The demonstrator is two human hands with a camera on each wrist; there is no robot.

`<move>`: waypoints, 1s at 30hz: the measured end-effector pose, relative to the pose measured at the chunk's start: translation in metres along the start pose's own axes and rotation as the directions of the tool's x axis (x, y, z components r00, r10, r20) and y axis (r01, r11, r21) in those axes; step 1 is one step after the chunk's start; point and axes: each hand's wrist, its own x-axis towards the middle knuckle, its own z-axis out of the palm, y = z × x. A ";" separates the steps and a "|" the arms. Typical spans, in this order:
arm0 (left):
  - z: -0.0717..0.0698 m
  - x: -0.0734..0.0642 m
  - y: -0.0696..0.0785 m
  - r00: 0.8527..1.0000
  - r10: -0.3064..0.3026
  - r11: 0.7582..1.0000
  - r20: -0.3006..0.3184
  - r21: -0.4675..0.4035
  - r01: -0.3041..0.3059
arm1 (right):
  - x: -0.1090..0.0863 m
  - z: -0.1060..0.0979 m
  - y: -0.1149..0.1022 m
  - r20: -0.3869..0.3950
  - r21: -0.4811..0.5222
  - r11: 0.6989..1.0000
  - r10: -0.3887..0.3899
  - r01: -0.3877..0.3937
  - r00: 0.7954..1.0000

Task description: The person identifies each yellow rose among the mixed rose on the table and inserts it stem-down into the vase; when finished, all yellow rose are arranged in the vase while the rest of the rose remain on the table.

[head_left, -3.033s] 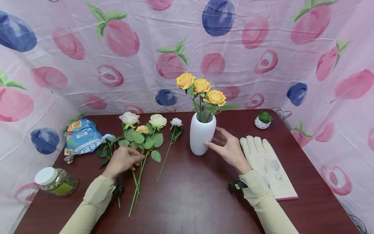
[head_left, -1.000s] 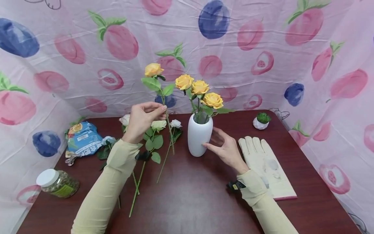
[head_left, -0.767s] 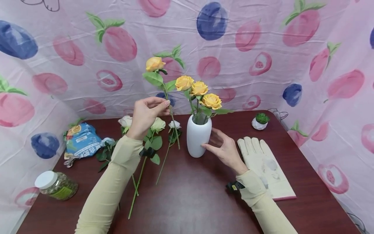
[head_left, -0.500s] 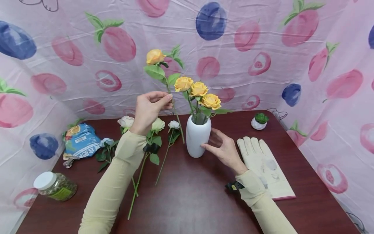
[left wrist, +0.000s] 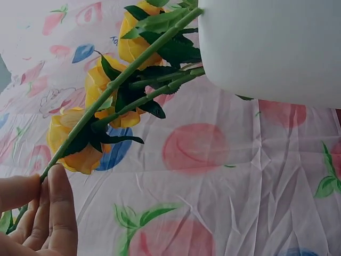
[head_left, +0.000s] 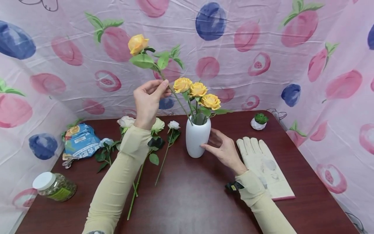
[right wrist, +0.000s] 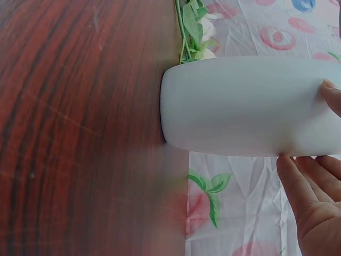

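A yellow rose (head_left: 138,44) leans left, its stem pinched between the thumb and fingers of my left hand (head_left: 149,102). The stem slants down to the right, with its lower end right at the rim of a white vase (head_left: 197,139). In the left wrist view, that stem (left wrist: 106,93) runs up to the vase (left wrist: 272,48). Three yellow roses (head_left: 198,88) stand in the upright vase. My right hand (head_left: 225,148) holds the vase from its right side, thumb in front. The right wrist view shows fingertips and thumb of this hand (right wrist: 314,197) against the vase wall.
White roses (head_left: 157,125) and a light blue rose (head_left: 106,142) lie on the dark red table (head_left: 187,198). Left are a blue bag (head_left: 81,143) and a lidded jar (head_left: 56,187). Cream gloves (head_left: 264,165) and a potted succulent (head_left: 259,121) sit on the right.
My left hand has picked a yellow rose from the flowers lying left, then lifted it and moved right. Its stem end has reached the vase's rim. My right hand keeps its place on the vase.
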 end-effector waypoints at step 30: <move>0.003 -0.030 -0.056 0.990 -0.056 0.996 0.132 0.083 0.045 | 0.006 0.001 0.034 -0.015 -0.019 1.000 -0.017 0.016 1.000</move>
